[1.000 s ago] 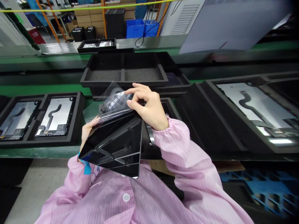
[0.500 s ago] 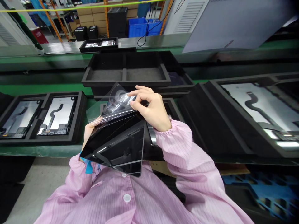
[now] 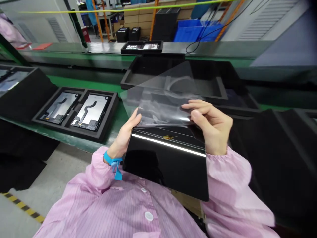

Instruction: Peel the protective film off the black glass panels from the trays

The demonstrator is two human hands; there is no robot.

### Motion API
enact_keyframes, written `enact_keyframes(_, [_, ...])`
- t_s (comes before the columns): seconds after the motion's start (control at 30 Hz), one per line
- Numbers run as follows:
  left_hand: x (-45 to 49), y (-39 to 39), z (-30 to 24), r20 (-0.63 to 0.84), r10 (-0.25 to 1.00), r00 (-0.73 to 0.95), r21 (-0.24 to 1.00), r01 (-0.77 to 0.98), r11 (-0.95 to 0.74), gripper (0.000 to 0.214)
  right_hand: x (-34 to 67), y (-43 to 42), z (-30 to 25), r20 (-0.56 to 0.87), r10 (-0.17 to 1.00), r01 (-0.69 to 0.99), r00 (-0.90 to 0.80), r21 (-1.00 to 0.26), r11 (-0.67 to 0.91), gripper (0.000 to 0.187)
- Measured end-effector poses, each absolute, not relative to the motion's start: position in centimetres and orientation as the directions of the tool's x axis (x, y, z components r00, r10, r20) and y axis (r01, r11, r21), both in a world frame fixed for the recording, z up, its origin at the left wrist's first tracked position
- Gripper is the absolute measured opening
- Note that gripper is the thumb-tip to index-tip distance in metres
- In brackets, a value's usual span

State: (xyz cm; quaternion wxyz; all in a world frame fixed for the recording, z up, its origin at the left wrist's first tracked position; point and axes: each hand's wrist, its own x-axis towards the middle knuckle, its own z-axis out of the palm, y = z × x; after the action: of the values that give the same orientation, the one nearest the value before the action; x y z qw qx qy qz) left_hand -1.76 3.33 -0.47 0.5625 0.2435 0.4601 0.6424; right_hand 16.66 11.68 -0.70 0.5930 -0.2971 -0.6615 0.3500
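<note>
Black panel point(image 3: 168, 165) hides fingers of left hand point(image 3: 123, 137).

Green conveyor bench point(image 3: 74, 81), grey floor point(image 3: 65, 167) with yellow-black stripe point(image 3: 23, 207), blue crates point(image 3: 194, 31) and stacked cardboard boxes point(image 3: 137, 19) behind

Both arms are bending in front of the chest, elbows tucked low. The left forearm point(image 3: 97, 167) is rising from 7 o'clock, and the left hand point(image 3: 125, 134) is sitting at 9 o'clock of centre, thumb pointing to 1 o'clock and pressing down, its 4 fingers curling out of sight underneath. The right forearm point(image 3: 224, 173) is coming in from 5 o'clock; the right hand point(image 3: 211, 127), at 3 o'clock, is pinching, thumb and fingertips point(image 3: 189, 105) reaching toward 9 o'clock
</note>
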Motion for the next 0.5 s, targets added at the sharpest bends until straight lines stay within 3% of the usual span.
enact_keyframes(0.23, [-2.1,3.3,-0.5,-0.254,0.955,-0.156,0.801,-0.587,0.117,0.060,16.6,11.8,-1.3,0.589,0.800,0.010,-0.113,-0.805,0.593,0.026])
enact_keyframes(0.5, [-2.6,4.5,-2.4,-0.292,0.934,-0.208,0.798,-0.590,0.118,0.055,16.6,13.1,-3.6,0.589,0.786,0.005,-0.189,-0.799,0.601,0.023])
